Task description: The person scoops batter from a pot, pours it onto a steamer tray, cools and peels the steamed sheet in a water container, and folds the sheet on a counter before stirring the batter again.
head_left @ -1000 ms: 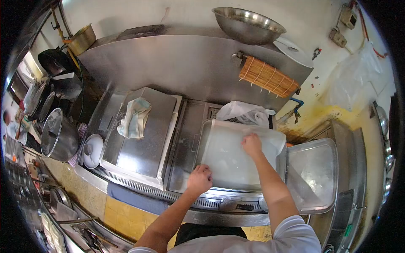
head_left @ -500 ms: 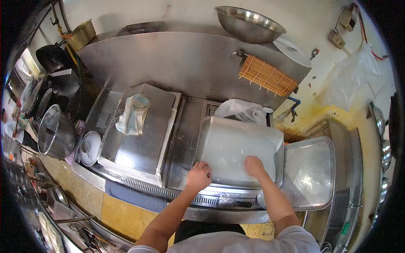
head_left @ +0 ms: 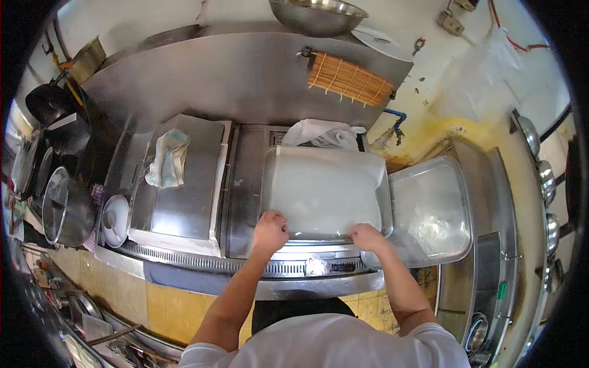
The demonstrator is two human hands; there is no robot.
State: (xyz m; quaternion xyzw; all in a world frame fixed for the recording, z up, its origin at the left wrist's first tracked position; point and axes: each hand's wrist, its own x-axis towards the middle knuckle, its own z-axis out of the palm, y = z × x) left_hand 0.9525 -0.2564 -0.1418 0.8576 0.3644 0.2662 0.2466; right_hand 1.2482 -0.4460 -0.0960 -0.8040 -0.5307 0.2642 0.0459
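Note:
A translucent white sheet (head_left: pixel 325 190) lies over a rectangular metal tray on the steel counter. At the tray's near left corner is my left hand (head_left: pixel 270 232), its fingers curled; whatever they hold is too small to name. My right hand (head_left: pixel 368 237) is closed at the near right edge of the sheet, with the fingertips pinched on it. Right of the sheet rests another shallow metal tray (head_left: pixel 432 211).
A steel box lid (head_left: pixel 184 214) with a folded cloth (head_left: pixel 169 158) stands on the left, beside a white lid (head_left: pixel 115 221) and a large pot (head_left: pixel 70 205). Behind are white crumpled cloth (head_left: pixel 322 134), a bamboo mat (head_left: pixel 350 80) and a steel bowl (head_left: pixel 319 17).
My right hand has moved from the middle of the sheet toward me, to its near right edge. My left hand stays near the left corner. The whole view has shifted.

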